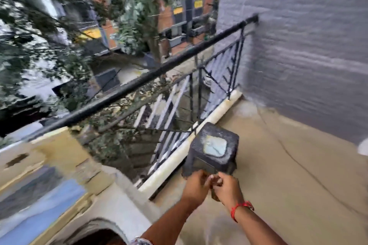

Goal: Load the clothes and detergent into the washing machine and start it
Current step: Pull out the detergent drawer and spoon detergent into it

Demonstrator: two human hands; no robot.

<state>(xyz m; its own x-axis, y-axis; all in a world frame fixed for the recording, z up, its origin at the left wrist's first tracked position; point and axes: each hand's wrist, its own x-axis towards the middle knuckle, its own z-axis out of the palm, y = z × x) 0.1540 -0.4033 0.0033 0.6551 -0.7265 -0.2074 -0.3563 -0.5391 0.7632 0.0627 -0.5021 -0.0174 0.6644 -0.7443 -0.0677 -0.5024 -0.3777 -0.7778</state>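
Note:
The frame is blurred by motion. My left hand (196,184) and my right hand (227,187) meet in front of me, fingers curled, and pinch a small brownish item (216,182) between them; I cannot tell what the item is. A red thread circles my right wrist. The white washing machine (111,211) fills the lower left, its dark drum opening (99,239) showing at the bottom edge. Its blue and grey panel (39,195) lies further left. No clothes are plainly in view.
A black plastic stool (214,149) stands just beyond my hands on the tan balcony floor (288,175). A black metal railing (159,71) runs along the open edge, with trees and buildings past it. A grey wall (308,45) closes off the right side.

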